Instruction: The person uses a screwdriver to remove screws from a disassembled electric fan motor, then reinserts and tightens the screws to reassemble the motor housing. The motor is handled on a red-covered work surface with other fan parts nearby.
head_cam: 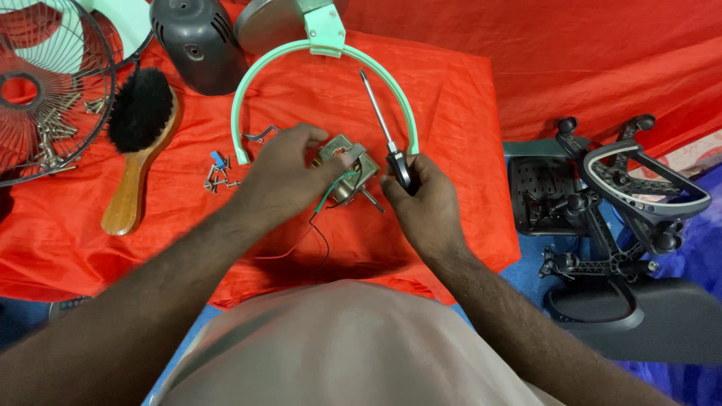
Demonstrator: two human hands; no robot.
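while left hand [282, 169] fingers clamp the small fan motor [342, 162], right hand [421, 192] grips screwdriver [380, 124] by its handle; best keep motor pinned flat, wires [320, 229] clear.

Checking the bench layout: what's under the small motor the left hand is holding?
The motor sits on the red cloth. Red and black wires trail out toward the person, with a green one beside it. The left hand covers its left side, so anything beneath there is hidden.
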